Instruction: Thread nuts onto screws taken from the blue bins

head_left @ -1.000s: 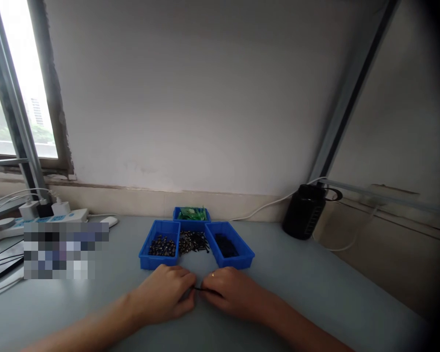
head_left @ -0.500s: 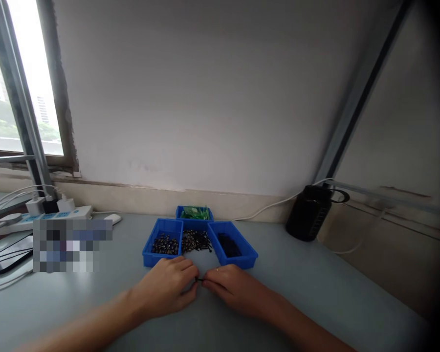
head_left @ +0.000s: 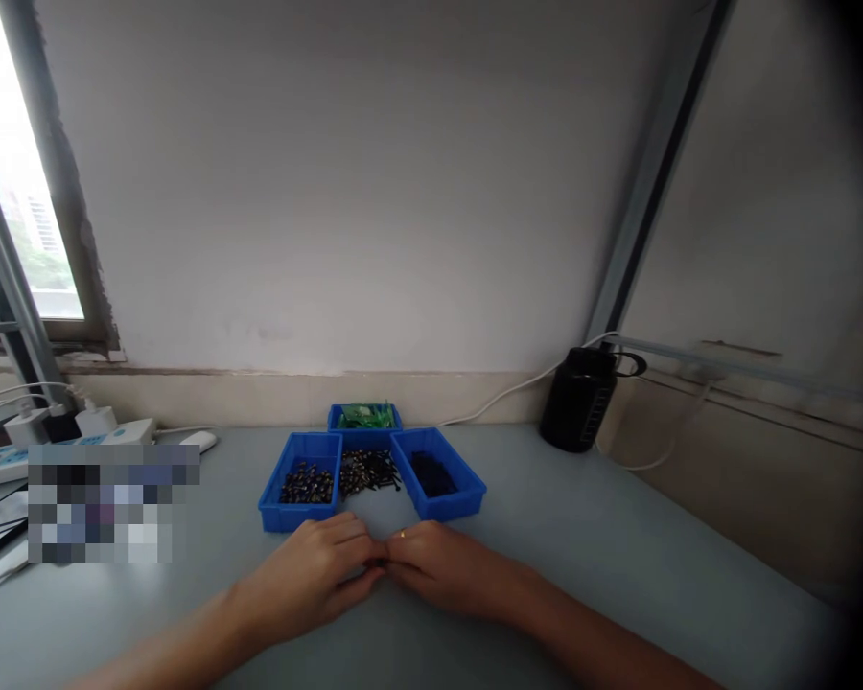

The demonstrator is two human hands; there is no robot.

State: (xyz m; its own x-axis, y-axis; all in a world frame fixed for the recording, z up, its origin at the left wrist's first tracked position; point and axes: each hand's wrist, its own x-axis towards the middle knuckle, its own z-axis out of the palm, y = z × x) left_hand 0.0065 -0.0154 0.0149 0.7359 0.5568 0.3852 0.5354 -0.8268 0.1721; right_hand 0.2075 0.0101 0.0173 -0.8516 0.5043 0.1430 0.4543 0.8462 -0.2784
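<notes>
My left hand (head_left: 325, 565) and my right hand (head_left: 446, 567) meet at the fingertips over the grey table, in front of the blue trays. Both are closed in a pinch around a small dark piece (head_left: 378, 562), mostly hidden by the fingers. Beyond my left hand, the left blue tray (head_left: 280, 518) holds small brassy metal parts (head_left: 308, 483). The right blue tray (head_left: 467, 502) has dark thin parts (head_left: 431, 473) in it. Between them lies a pile of metal and black pieces (head_left: 366, 470). Green packets (head_left: 366, 416) fill the rear blue tray (head_left: 335, 420).
A black bottle (head_left: 577, 401) stands at the back right of the grey table (head_left: 547, 537). On the left are a white power strip (head_left: 135, 433) with plugs, a white mouse (head_left: 199, 441), cables and a blurred patch. A wall rises behind.
The view has shifted a little to the right. My hands have come closer together, and the dark piece between them is now more covered by my fingers.
</notes>
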